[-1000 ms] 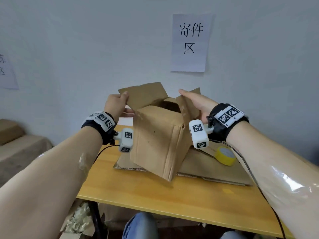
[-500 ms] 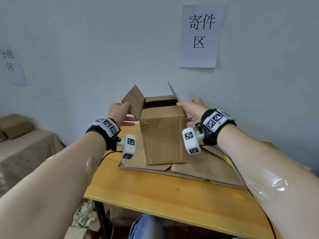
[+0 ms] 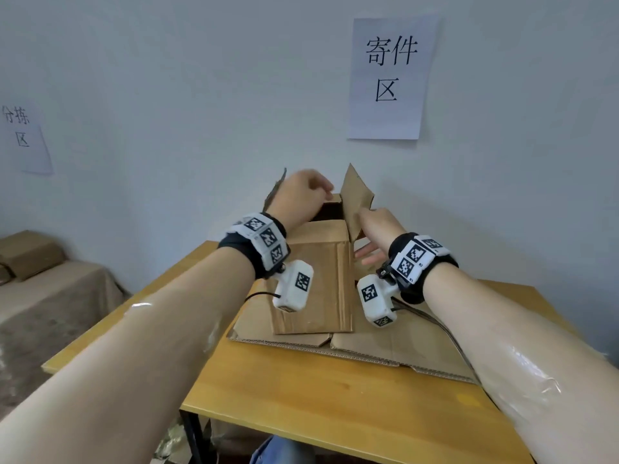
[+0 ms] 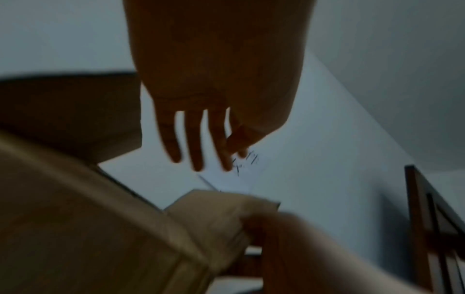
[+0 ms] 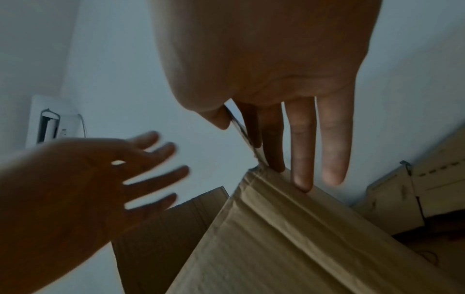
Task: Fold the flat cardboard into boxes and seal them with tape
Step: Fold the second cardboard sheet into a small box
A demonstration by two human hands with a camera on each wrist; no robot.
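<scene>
Two hands are busy at the top of a brown cardboard box (image 3: 313,279) that stands upright on a sheet of flat brown cardboard (image 3: 395,349) on the yellow wooden desk (image 3: 335,403). The box top is not closed yet. Its flaps stick up.

The right hand (image 3: 376,229) grasps the right top flap (image 3: 356,195). In the right wrist view, the thumb is on one side of the flap's thin edge and the fingers (image 5: 302,143) lie straight down the other side, with their tips touching the box wall. I think it holds the flap like that to bend it down and to keep the box from tipping.

The left hand (image 3: 299,202) is above the open top, just in front of the left flap (image 3: 274,192). Its fingers are spread and loose, and it grips nothing. It looks blurry, so I cannot tell if it touches the flap. I think it is going for a flap to push it shut.

I see no tape right now. The flat sheet under the box is likely waiting to be made into more boxes. A white paper sign with black writing (image 3: 390,78) hangs on the wall behind.
</scene>
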